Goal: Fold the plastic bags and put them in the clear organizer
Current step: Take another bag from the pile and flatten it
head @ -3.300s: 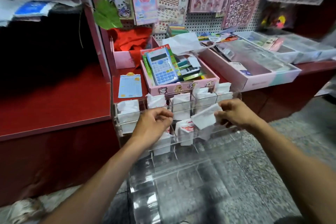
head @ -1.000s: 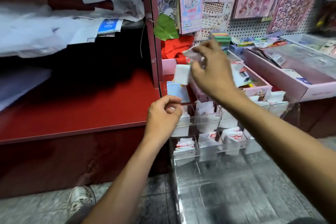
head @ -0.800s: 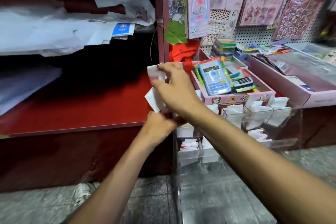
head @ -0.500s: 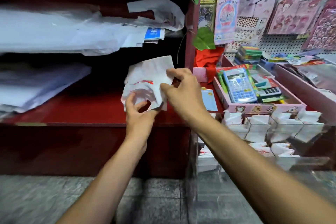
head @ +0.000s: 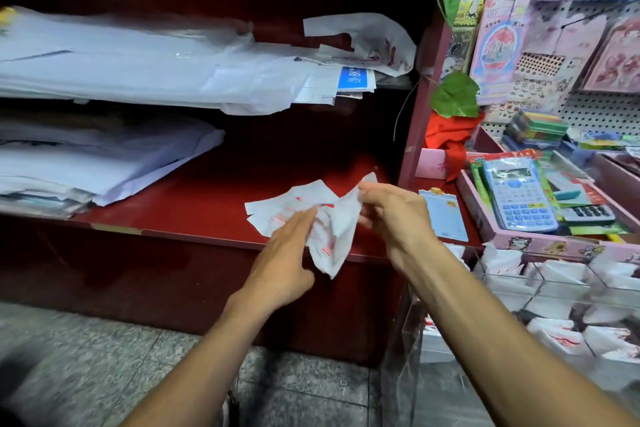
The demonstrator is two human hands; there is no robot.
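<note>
Both bare forearms reach forward, the left hand (head: 284,253) flat with straight fingers, the right hand (head: 394,215) pinching with curled fingers.

crumpled white red-printed plastic bag (head: 329,218) above red shelf (head: 194,204)
</note>
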